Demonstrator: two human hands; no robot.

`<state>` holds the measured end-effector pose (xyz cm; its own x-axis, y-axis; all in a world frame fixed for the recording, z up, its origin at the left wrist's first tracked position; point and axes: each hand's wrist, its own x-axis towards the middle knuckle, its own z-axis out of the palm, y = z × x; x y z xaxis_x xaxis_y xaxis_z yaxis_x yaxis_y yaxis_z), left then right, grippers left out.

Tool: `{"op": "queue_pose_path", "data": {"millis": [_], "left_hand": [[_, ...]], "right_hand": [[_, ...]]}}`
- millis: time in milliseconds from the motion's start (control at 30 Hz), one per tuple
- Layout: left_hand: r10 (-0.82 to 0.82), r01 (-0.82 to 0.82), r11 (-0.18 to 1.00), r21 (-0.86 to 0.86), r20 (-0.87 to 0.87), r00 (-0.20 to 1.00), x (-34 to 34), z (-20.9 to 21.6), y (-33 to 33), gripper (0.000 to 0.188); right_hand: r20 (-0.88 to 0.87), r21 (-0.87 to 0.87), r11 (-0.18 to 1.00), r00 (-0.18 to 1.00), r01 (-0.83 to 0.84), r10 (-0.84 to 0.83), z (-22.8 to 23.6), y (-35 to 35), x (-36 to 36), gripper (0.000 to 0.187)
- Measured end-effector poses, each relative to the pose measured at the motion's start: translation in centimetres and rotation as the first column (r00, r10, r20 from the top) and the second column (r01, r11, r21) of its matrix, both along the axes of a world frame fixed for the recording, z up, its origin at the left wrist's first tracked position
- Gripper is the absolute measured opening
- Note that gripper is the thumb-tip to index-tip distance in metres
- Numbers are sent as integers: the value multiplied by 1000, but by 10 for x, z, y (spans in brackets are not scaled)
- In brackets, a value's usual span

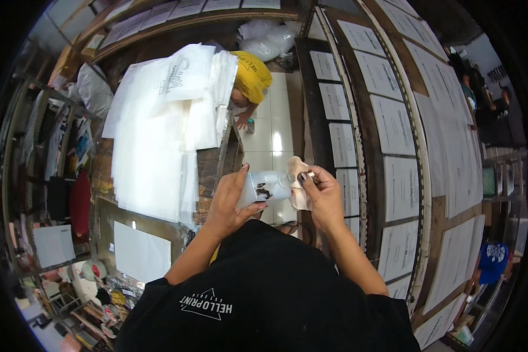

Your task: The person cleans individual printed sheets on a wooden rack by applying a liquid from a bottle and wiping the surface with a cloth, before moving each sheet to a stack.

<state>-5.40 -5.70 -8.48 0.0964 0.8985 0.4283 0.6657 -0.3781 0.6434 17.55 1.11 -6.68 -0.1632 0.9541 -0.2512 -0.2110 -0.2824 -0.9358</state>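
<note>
In left hand [232, 202], clear bottle [268, 186]

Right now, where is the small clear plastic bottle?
In the head view, the small clear plastic bottle lies sideways at centre frame, gripped by the left hand, its neck against the pale crumpled cloth in the right hand, above the white tiled floor.
</note>
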Motion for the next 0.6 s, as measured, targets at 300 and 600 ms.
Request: {"op": "queue_pose_path", "data": {"millis": [300,600], "left_hand": [[-171,156,981,-112,-150,974,14,33,23,87],[-269,241,963,-124,-333,904,36,67,39,83]], "right_hand": [[-59,-95,983,985,158,-164,-29,-29,32,21],[-243,-248,957,947,149,-210,-34,-35,52,23]]}}
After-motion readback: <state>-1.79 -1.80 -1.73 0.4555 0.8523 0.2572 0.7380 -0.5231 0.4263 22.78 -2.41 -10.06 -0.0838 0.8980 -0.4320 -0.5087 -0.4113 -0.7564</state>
